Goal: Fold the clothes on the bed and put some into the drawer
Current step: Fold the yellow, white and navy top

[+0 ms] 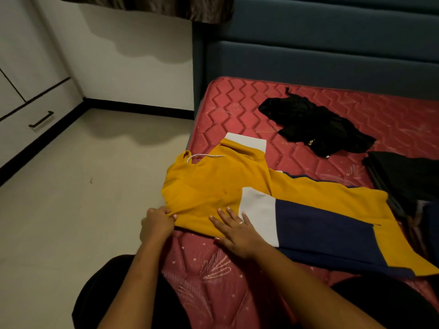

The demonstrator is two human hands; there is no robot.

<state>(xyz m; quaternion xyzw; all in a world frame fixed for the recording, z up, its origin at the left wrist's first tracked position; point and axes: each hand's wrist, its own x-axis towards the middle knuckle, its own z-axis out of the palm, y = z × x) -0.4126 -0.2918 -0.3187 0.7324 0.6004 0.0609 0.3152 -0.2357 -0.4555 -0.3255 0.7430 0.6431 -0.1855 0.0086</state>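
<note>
The red mattress [237,110] fills the room's right side, drawer [35,119] at nine o'clock. A yellow hoodie [213,186] lies spread at its near edge; the left hand [156,224] pinches its hem, the right hand [237,231] presses flat, fingers spread, holding nothing.

Clothes laid out on the mattress [228,103]

A hoodie [213,186] is spread along the near left edge; a crumpled garment [313,124] lies behind it, and a folded stack [403,179] is set at the right.
</note>
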